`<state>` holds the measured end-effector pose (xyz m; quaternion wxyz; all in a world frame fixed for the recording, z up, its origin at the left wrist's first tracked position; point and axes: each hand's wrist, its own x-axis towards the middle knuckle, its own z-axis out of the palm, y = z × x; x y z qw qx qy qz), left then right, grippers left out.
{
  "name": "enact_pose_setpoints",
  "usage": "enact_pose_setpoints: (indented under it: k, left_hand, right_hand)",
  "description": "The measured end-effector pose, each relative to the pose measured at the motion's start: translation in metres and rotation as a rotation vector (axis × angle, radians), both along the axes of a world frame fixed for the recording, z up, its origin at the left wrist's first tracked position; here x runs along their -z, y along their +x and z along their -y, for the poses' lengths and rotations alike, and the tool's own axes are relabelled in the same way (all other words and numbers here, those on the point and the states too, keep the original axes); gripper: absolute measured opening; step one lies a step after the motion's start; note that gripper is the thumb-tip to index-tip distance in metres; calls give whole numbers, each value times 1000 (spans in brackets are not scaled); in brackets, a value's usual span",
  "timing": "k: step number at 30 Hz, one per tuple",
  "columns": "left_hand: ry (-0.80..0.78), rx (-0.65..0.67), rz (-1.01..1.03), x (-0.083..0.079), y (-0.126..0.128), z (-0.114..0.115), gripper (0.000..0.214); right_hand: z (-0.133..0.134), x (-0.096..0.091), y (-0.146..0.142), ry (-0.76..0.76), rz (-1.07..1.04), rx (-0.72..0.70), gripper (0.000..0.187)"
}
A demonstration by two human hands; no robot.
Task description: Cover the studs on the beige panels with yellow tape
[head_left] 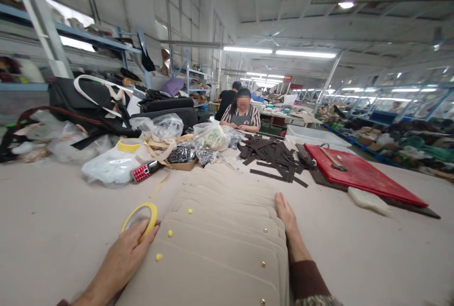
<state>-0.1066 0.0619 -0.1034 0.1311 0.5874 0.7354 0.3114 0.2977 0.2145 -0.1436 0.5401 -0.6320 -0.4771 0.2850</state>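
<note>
Here it is, right in front of me on the pale table (369, 258): a fanned stack of beige panels (216, 254), edges stepping away from me like shingles. Yellow dots (170, 233) run down its left side, metal studs (263, 264) down its right. My left hand (129, 249) is at the left edge, fingers curled around a roll of yellow tape (153, 214). My right hand (289, 216) lies along the right edge, fingers straight and spread from the palm; I see no pinch there, and my thumb is hard to make out. The danger? Those overlaps look loose: an uneven push from the right could skew the fan, and the roll, swinging inward, could catch an edge or scrape a dot. Farther out, the dark strips (271, 152) lie jumbled beyond the stack; shove it forward and they'd tangle. To the right, a red board (369, 173) carries a hammer (335, 161). Beyond, a co-worker in stripes (253, 116) sits, hands together.
</note>
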Motion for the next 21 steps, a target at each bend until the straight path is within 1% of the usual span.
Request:
enact_pose_setpoints:
  k: [3, 7, 10, 13, 17, 21]
  left_hand:
    - [22, 50, 0, 4, 0, 9, 36]
    - [37, 48, 32, 4, 1, 17, 35]
    - [51, -3, 33, 2, 4, 16, 35]
    - [88, -43, 55, 1, 5, 14, 31]
    - [97, -13, 73, 6, 3, 12, 32]
    - [77, 21, 43, 10, 0, 12, 35]
  right_hand:
    - [-5, -2, -6, -35, 37, 17, 83]
    - [-9, -9, -17, -75, 99, 37, 90]
    - [-8, -14, -23, -95, 154, 90, 97]
    - [-5, -19, -24, -136, 183, 132, 100]
    - [-2, -23, -20, -181, 192, 144, 96]
    - [-1, -21, -18, -176, 206, 126, 93]
